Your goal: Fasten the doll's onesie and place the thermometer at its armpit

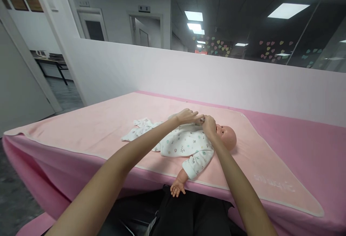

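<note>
A baby doll [226, 137] lies on its back with its head to the right, dressed in a white patterned baby shirt [178, 144]. Over its upper chest, close to the chin, my left hand [187, 116] and my right hand [209, 126] meet. Both are closed, fingertips together around a small whitish bit that looks like the shirt's edge; the fingers mostly hide it. The doll's near arm [180, 183] hangs over the table's front edge. White patterned cloth [139, 129] covers the leg end, and my hands hide part of the doll's face.
Under the doll, a peach mat [89, 128] spreads over a pink table cover [310, 138]. A low white wall [189, 70] with glass above it runs along the back. At the left stand a door [18, 77] and, farther off, a dark table [54, 62].
</note>
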`<action>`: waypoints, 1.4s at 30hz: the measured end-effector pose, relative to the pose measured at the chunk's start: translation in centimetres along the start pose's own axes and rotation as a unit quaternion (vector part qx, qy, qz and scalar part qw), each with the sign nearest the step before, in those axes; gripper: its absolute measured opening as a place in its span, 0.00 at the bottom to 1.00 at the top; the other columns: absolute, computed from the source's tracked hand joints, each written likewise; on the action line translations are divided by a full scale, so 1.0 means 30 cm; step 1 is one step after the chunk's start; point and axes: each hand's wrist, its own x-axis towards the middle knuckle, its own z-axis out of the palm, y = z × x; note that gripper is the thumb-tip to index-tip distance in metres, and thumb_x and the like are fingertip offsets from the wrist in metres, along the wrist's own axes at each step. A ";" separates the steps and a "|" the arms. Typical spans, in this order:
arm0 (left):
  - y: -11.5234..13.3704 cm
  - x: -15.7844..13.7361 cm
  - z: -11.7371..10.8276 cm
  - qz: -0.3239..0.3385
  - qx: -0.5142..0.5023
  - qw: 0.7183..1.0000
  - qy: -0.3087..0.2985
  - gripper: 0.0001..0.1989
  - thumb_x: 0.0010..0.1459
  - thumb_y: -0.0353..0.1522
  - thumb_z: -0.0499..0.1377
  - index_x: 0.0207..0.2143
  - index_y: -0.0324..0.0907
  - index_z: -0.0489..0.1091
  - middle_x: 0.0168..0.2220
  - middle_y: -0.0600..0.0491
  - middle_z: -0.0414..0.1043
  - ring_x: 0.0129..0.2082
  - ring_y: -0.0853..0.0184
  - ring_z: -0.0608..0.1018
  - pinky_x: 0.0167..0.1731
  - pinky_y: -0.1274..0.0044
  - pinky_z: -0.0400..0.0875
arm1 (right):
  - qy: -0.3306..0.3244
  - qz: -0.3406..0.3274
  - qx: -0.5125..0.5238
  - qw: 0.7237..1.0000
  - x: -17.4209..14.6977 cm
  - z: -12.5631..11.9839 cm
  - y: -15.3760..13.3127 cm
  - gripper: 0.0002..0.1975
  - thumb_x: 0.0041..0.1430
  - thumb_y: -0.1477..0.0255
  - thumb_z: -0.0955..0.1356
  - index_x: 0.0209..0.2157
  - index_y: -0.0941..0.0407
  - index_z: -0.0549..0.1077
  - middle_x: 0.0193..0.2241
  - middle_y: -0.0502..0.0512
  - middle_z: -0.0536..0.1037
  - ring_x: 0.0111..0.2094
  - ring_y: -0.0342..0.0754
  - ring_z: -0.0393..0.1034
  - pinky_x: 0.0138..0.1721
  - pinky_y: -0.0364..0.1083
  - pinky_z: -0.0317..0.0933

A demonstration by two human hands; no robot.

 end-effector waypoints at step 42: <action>0.054 0.009 0.247 -0.330 -0.277 0.890 -0.150 0.22 0.57 0.43 0.42 0.44 0.41 0.66 0.45 0.45 0.69 0.44 0.61 0.71 0.44 0.69 0.61 | -0.096 0.276 0.530 0.796 -0.204 -0.141 0.364 0.30 0.57 0.54 0.51 0.40 0.62 0.72 0.39 0.63 0.76 0.39 0.53 0.72 0.37 0.51 0.65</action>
